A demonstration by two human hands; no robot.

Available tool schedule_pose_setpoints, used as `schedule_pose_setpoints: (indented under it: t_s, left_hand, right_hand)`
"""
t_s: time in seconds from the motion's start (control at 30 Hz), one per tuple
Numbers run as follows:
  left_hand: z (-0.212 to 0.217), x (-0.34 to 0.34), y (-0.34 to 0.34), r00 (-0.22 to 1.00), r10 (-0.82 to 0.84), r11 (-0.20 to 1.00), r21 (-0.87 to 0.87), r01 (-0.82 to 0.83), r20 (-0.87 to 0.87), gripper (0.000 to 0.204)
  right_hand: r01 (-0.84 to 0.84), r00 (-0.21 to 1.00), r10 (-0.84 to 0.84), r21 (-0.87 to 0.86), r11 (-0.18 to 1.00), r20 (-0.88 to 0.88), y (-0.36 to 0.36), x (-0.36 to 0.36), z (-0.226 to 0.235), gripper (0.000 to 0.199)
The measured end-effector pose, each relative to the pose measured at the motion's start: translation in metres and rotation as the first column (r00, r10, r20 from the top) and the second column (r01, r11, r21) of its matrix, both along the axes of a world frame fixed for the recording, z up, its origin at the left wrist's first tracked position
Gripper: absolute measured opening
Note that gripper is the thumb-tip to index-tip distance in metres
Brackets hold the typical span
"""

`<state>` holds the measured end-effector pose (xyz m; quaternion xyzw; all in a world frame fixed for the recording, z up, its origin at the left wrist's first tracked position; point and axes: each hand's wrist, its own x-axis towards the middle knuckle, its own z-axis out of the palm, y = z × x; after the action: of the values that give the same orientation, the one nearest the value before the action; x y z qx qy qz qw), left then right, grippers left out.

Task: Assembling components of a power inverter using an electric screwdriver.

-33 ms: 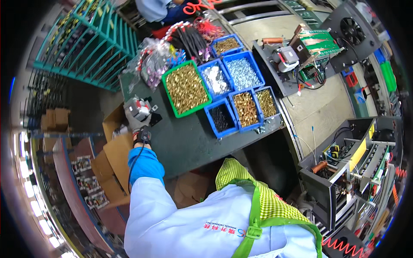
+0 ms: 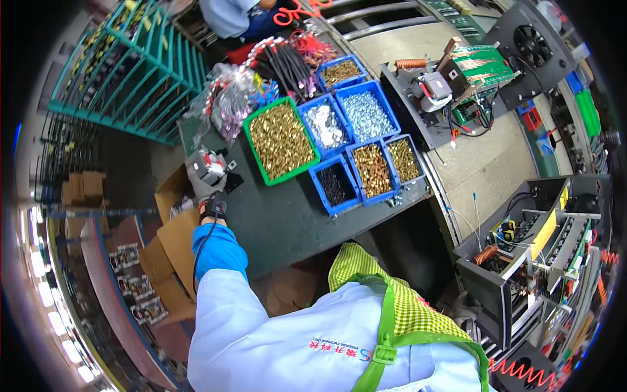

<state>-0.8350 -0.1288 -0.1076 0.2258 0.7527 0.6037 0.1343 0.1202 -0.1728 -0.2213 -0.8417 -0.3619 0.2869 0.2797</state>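
Observation:
My left hand, in a grey glove with a dark strap and cord at the wrist, reaches to the left end of the dark green table. It is closed round a blocky grey transformer with white and red parts. Against the transformer's right side shows a small black plate, partly covered. A green bin of brass-coloured fittings stands to the right of this hand. I cannot make out my right hand anywhere.
Blue bins of small metal and black parts stand together on the table. Bagged wires lie behind. Open electronic units stand at the right. A cardboard box and a green rack are at the left.
The view has shifted very slightly, so the bins appear a little lower. My left hand keeps its hold on the transformer at nearly the same spot.

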Motion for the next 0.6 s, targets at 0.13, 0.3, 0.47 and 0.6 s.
schedule_pose_setpoints:
  t_s: [0.13, 0.3, 0.47, 0.6]
  left_hand:
    - [-0.006, -0.07, 0.042, 0.996, -0.049, 0.989, -0.141, 0.039, -0.069, 0.094]
    - [0.03, -0.057, 0.07, 0.876, 0.456, 0.89, -0.103, -0.445, 0.155, 0.078]
    - [0.056, 0.063, 0.128, 0.758, -0.214, 0.961, -0.273, 0.049, -0.616, 0.067]
    - [0.049, 0.126, 0.199, 0.572, -0.694, 0.719, -0.456, 0.525, -0.437, 0.052]
  right_hand:
    - [-0.006, 0.981, 0.013, 0.038, 0.999, -0.195, -0.006, 0.006, 0.007, 0.032]
    - [-0.095, 0.926, 0.197, -0.306, 0.947, 0.321, 0.002, -0.044, 0.051, 0.035]
    - [-0.13, 0.823, 0.345, -0.444, 0.887, 0.45, 0.027, -0.085, 0.088, 0.037]
    - [-0.138, 0.752, 0.437, -0.531, 0.836, 0.493, 0.04, -0.098, 0.1, 0.039]
